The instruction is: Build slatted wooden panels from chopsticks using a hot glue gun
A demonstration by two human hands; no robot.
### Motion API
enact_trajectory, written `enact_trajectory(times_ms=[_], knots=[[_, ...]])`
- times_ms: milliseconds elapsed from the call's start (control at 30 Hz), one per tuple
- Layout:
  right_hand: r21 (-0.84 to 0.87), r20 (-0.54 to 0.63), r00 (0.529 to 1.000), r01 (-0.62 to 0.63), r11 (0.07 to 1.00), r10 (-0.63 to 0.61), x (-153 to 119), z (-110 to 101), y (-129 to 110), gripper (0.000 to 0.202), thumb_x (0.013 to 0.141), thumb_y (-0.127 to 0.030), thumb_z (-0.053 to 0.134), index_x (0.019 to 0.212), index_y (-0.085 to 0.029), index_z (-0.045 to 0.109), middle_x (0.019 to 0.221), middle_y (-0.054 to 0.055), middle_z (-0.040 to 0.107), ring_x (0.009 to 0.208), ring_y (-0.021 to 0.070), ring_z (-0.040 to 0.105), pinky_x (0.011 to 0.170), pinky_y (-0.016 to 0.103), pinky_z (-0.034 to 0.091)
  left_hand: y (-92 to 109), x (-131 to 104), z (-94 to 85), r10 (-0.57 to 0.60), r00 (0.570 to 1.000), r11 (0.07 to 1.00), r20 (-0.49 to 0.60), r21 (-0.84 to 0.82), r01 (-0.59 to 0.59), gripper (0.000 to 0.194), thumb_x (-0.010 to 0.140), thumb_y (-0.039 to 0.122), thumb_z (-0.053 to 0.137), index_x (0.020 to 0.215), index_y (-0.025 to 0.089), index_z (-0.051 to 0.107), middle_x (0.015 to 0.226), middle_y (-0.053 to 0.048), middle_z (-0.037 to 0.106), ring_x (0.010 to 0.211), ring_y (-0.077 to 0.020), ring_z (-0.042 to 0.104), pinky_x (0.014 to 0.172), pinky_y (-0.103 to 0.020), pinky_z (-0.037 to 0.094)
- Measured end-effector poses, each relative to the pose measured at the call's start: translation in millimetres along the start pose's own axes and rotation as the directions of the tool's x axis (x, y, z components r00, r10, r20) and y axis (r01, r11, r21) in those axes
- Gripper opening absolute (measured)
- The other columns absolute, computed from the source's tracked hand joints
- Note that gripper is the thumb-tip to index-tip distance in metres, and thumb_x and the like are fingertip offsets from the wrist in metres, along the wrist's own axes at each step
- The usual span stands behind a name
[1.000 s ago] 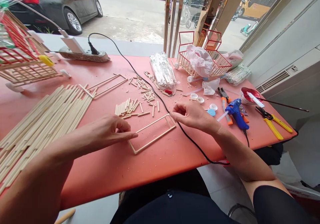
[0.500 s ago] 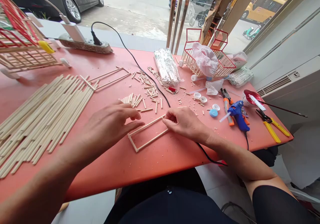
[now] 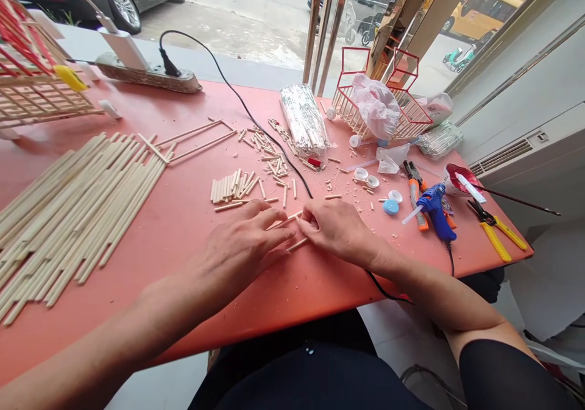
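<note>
On the pink table a thin wooden stick frame lies flat, mostly hidden under my hands. My right hand is closed in a pinch at the frame's right end. Over its left part reaches my left hand, fingers apart, the fingertips near my right hand. Just beyond the hands are short cut sticks. Long sticks are spread side by side at the left, and a second stick frame touches their upper end.
A black cable crosses the table to the power strip. A blue glue gun, orange-handled pliers and yellow-handled pliers lie right. Stick baskets stand behind, near a wrapped stick bundle.
My left hand has moved right, over the stick frame towards my right hand, uncovering the short sticks. My right hand has barely moved. The view has shifted slightly.
</note>
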State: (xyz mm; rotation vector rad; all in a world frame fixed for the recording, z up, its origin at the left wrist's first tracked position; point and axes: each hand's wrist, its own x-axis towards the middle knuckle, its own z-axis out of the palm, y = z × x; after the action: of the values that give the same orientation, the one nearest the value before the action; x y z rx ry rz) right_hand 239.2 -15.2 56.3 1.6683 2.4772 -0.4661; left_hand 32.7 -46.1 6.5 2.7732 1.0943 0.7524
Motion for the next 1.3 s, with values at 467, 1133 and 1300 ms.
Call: enact_trajectory(times_ms=[467, 1133, 1300], knots=[[-0.035, 0.007, 1.000, 0.024, 0.999, -0.024, 1, 0, 2, 0.030, 0.105, -0.038, 0.054, 0.098, -0.019, 0.076, 0.098, 0.010, 0.082, 0.089, 0.0231, 0.071, 0.067, 0.033, 0.031, 7, -2, -1.9, 0.005, 0.998, 0.999, 0.070, 0.042, -0.008, 0.022, 0.104, 0.028, 0.062, 0.120, 0.028, 0.077, 0.127, -0.009, 0.073, 0.113, -0.0289, 0.064, 0.091, -0.042, 0.057], [-0.049, 0.015, 0.995, 0.095, 0.994, -0.095, 4, -5, 8, 0.032, 0.107, -0.037, 0.054, 0.098, -0.017, 0.078, 0.090, 0.009, 0.079, 0.080, 0.0204, 0.065, 0.065, 0.033, 0.028, 15, -2, -8.4, -0.009, 0.987, 0.998, 0.158, 0.070, -0.002, 0.029, 0.103, 0.019, 0.063, 0.127, 0.029, 0.077, 0.141, -0.011, 0.070, 0.128, -0.0362, 0.060, 0.091, -0.046, 0.060], [-0.115, 0.022, 0.994, 0.110, 0.987, -0.108, 3, -3, 6, 0.036, 0.110, -0.039, 0.050, 0.102, -0.017, 0.077, 0.094, 0.011, 0.081, 0.085, 0.0226, 0.069, 0.065, 0.034, 0.026, 13, -2, -5.5, 0.009, 0.988, 0.996, 0.154, 0.085, -0.022, 0.030, 0.103, 0.016, 0.059, 0.125, 0.027, 0.078, 0.141, -0.011, 0.070, 0.122, -0.0352, 0.062, 0.092, -0.047, 0.060]])
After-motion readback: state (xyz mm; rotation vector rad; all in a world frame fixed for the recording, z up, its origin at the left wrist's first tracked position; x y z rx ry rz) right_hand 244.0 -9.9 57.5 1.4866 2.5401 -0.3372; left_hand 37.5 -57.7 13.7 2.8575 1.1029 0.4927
